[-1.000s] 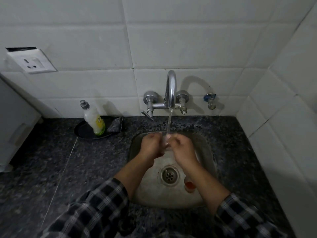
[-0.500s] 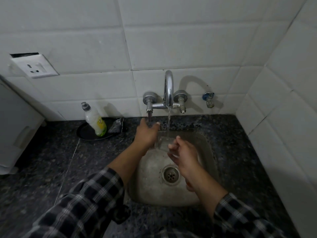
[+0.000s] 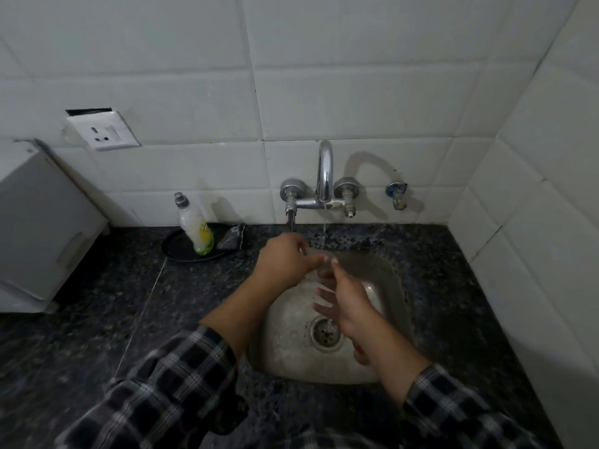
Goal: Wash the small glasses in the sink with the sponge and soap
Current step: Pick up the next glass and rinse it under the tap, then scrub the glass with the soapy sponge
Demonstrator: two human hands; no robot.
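Dim, cool-toned wide-angle view. Light falls from the upper left: the faucet (image 3: 325, 170) and soap bottle (image 3: 194, 228) cast soft shadows rightward on the tiled wall (image 3: 366, 102). A bright glint runs down the faucet spout. The dark counter (image 3: 97, 303) shows little detail. Tile lines bow toward the edges. The fingers (image 3: 322, 291) of the right hand (image 3: 348, 299) are motion-blurred.

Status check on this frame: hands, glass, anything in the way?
Left hand pinches the small clear glass under the thin tap stream. Right hand open, fingers spread over the steel sink. Nothing blocking.
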